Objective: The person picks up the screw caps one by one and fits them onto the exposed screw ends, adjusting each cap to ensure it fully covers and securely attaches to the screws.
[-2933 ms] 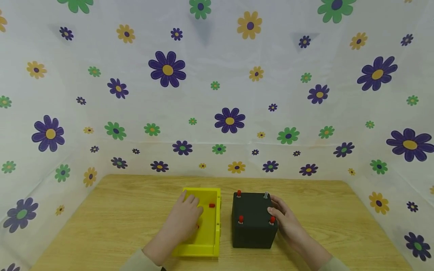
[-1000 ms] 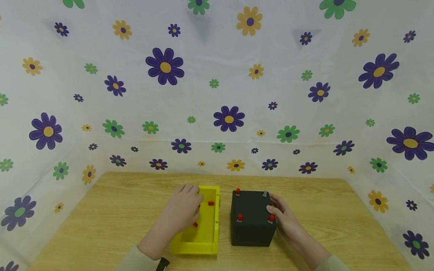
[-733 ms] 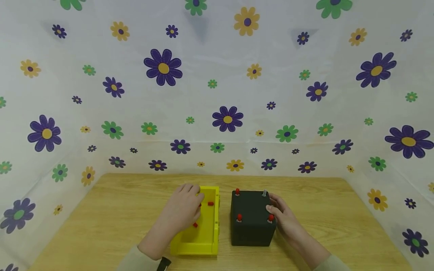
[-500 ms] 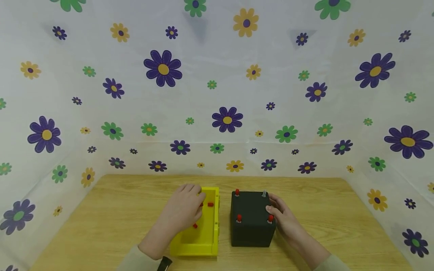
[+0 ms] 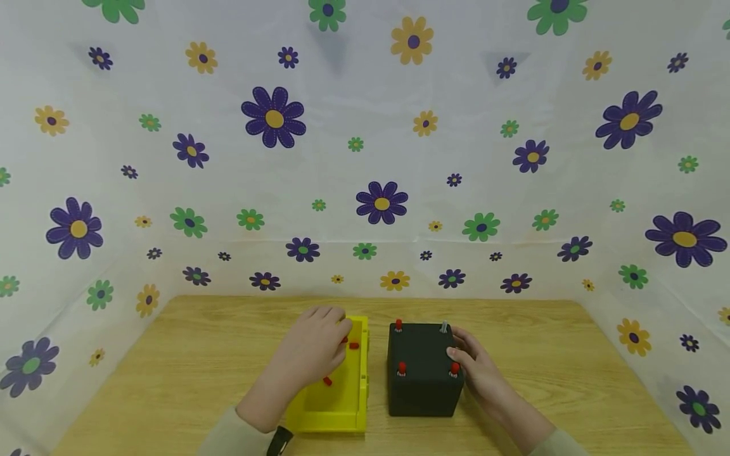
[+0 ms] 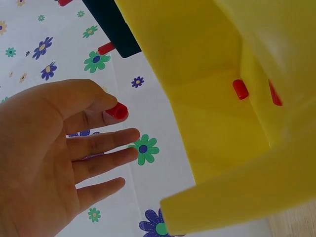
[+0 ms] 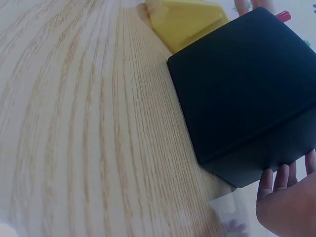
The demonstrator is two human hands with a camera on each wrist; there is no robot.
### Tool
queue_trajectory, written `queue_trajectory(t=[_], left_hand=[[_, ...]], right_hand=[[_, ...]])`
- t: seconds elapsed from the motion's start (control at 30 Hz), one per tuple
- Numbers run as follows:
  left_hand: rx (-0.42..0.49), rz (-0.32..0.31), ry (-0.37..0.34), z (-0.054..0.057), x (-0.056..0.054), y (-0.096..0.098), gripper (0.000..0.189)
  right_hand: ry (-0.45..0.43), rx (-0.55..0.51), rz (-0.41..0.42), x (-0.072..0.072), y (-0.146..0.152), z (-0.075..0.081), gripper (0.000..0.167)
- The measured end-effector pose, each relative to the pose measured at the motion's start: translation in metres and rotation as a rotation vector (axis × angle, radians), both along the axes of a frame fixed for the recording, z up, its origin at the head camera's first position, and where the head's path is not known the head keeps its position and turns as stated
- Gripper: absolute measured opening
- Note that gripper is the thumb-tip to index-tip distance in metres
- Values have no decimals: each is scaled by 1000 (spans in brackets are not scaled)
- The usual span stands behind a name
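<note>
My left hand [image 5: 312, 345] is above the yellow bin [image 5: 363, 380]. Between its thumb and index finger it pinches a small hollow red cap [image 6: 117, 111], while the other fingers stay extended. Two more red caps lie on the bin's floor, one cap [image 5: 354, 346] toward the back and another cap [image 5: 327, 381] nearer the front. To the right stands a black box [image 5: 424, 399] with a short post at each top corner. Three posts wear red caps; the back right metal post [image 5: 444, 327] is bare. My right hand [image 5: 485, 370] holds the box's right side, thumb over the top edge.
The bin and box stand side by side on a wooden table [image 5: 228, 354], with a narrow gap between them. A white flower-print sheet [image 5: 331, 190] hangs behind and along both sides. A dark band [image 5: 279, 441] shows at my left cuff.
My left hand, earlier reaching down into the bin with fingers spread, has risen with a red cap pinched and shifted slightly right. My right hand keeps its place on the box.
</note>
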State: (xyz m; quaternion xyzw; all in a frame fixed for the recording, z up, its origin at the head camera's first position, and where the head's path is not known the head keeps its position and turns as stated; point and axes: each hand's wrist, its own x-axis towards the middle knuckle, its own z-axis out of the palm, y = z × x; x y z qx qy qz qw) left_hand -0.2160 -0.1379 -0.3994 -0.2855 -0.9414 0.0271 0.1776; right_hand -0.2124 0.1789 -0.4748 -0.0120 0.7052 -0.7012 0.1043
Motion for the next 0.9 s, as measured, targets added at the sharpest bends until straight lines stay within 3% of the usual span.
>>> queue_trajectory(t=[0.3, 0.73, 0.9], left_hand=[[-12, -6, -18, 7, -2, 7, 22], [-26, -64, 76, 12, -3, 13, 18], [-30, -71, 82, 17, -4, 18, 19]], right_hand=[[-8, -3, 3, 1, 1, 1, 63], [-13, -6, 16, 0, 0, 1, 63], [-5, -9, 17, -1, 1, 2, 64]])
